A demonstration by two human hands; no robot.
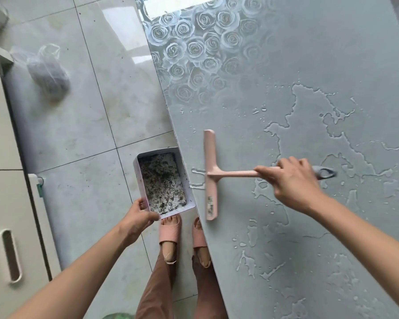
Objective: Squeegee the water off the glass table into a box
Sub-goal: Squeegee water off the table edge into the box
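So we've got the big glass tabletop [309, 65] filling the right side, with a rose pattern near its far left corner and water [336, 139] pooled in ragged patches across the middle and near end. Left of it is the pale tiled floor [78, 111], with a clear plastic bag [47, 67] lying on it further off. Our box [164, 183] is held just below the tabletop's left edge, open top up, with speckled dark bits inside. The pink squeegee [211, 174] sits on the glass near that edge, blade running parallel to it, and a thin line of water lies just left of the blade. Our right hand [293, 180] is wrapped around its handle, and our left hand [138, 217] pinches the box's near corner. Pink slippers [171, 231] show below.
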